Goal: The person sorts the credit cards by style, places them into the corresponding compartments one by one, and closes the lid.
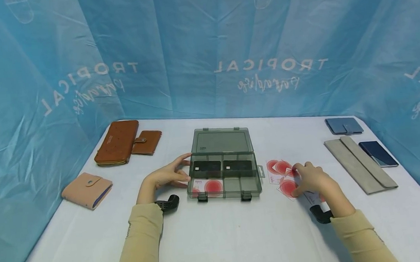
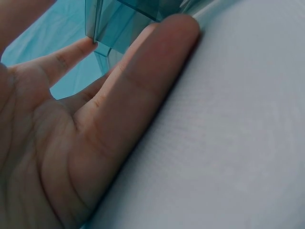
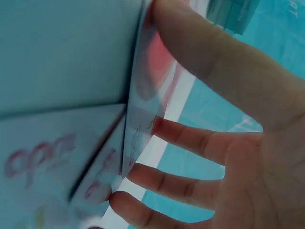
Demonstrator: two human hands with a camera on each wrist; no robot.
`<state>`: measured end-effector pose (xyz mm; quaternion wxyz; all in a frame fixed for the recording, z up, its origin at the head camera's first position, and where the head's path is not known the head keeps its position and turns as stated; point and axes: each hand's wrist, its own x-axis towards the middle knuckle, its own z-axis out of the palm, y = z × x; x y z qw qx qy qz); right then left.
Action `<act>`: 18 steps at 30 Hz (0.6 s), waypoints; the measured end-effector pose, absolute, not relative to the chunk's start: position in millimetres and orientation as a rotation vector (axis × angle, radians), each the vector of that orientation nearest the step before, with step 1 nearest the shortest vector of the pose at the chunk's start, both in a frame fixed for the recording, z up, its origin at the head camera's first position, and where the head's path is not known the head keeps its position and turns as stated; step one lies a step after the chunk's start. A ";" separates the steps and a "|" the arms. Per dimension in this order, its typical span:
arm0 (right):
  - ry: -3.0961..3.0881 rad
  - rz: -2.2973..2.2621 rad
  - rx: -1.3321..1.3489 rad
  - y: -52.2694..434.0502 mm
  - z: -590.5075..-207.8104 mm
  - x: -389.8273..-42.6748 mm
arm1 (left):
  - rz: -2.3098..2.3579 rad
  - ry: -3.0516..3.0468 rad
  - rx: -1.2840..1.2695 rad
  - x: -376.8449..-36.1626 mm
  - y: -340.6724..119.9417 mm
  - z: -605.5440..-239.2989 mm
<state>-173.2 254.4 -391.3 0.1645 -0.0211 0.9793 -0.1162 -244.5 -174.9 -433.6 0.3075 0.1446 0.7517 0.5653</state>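
Head view: your left hand [image 1: 167, 176] rests against the left edge of the open smoky plastic organizer box [image 1: 223, 163], fingers straight, fingertips touching its side wall, gripping nothing. Left wrist view confirms it: fingers [image 2: 143, 81] extended along the white table [image 2: 228, 143], tips at the box corner [image 2: 119, 28]. Your right hand [image 1: 311, 178] sits on the spread of white cards with red circles [image 1: 281, 172], just right of the box. Right wrist view: thumb and fingers [image 3: 190, 138] pinch one card [image 3: 147, 95] lifted on edge, other fingers spread. One red-circle card [image 1: 207, 186] lies in the box's front-left compartment, two black cards [image 1: 222, 167] behind it.
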 end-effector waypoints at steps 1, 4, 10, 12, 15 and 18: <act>2.787 -0.347 -0.077 253.8 -392.0 -175.3 | 1.493 1.988 0.381 -244.4 -175.0 -433.5; 2.778 -0.386 -0.104 251.3 -393.9 -185.0 | 1.489 1.989 0.382 -244.0 -175.1 -433.3; 2.769 -0.420 -0.135 248.6 -397.1 -214.1 | 1.483 1.997 0.391 -243.8 -175.2 -432.5; 2.778 -0.447 -0.164 249.1 -398.2 -223.1 | 1.482 2.001 0.391 -243.7 -175.4 -432.6; 2.790 -0.587 -0.192 251.9 -398.4 -232.7 | 1.485 2.002 0.390 -243.9 -175.6 -433.0; 2.778 -0.792 -0.190 255.4 -396.2 -237.8 | 1.494 1.994 0.390 -244.3 -175.4 -433.6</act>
